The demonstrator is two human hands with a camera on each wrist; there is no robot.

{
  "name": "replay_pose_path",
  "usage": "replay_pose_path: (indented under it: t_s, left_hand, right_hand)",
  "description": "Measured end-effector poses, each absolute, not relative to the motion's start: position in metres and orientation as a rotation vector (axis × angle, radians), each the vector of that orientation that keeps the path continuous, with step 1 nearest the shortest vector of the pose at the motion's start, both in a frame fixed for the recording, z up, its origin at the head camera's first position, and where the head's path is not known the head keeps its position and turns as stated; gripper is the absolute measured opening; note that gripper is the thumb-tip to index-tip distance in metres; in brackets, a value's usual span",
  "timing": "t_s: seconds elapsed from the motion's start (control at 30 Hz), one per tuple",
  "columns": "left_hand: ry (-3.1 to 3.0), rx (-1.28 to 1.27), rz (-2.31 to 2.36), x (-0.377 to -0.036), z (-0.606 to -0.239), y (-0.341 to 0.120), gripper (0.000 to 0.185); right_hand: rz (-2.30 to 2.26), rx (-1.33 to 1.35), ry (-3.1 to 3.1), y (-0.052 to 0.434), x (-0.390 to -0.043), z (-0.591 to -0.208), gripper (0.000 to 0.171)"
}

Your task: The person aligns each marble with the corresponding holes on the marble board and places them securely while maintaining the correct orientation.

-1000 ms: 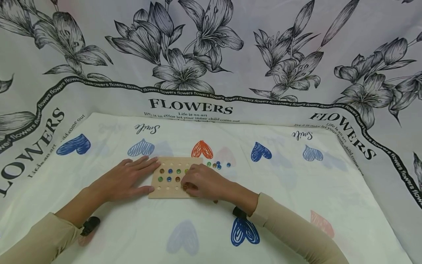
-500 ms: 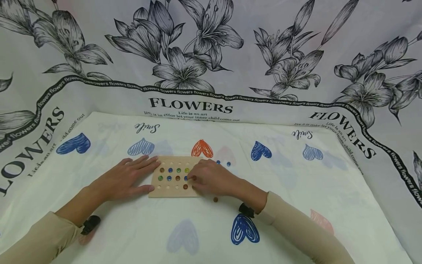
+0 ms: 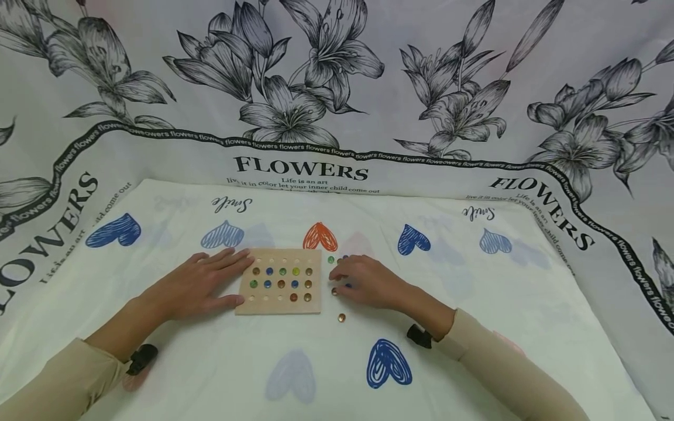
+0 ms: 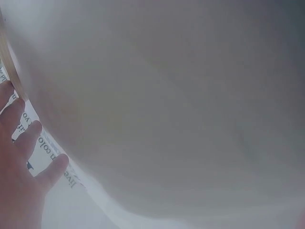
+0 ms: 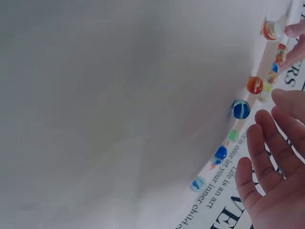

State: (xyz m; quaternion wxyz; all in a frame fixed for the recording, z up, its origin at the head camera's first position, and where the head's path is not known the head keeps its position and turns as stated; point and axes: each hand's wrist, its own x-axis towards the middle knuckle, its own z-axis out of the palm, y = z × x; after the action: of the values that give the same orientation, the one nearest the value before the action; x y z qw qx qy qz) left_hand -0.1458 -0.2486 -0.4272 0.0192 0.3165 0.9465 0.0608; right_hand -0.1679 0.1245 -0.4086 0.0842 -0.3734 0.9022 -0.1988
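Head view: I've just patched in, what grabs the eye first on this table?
The wooden board with rows of coloured marbles sits mid-table on the heart-print cloth. The left hand rests flat against the board's left edge, while the right hand is over the loose marbles just right of it. One brown marble lies alone nearer the person.

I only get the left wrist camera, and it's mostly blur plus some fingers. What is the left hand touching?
Observer: The left hand lies flat, its fingertips and thumb against the left edge of a wooden board.
Operator: Anything in the board?
Observer: Marbles fill two rows of holes, and two more sit in the next row nearer the person.
Operator: Where's the right hand?
Observer: The right hand is just right of the board, among loose marbles on the cloth.
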Motion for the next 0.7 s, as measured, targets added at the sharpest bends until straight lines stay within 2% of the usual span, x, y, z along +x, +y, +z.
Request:
replay_pose_path:
  t_s: [0.7]
  left_hand:
    - [2.940,0.977,0.182,-0.1451,-0.4275,-0.2498,0.078]
  right_hand:
    - [-0.573,-1.180,2.638,0.1242,-0.1680,-0.4169,0.022]
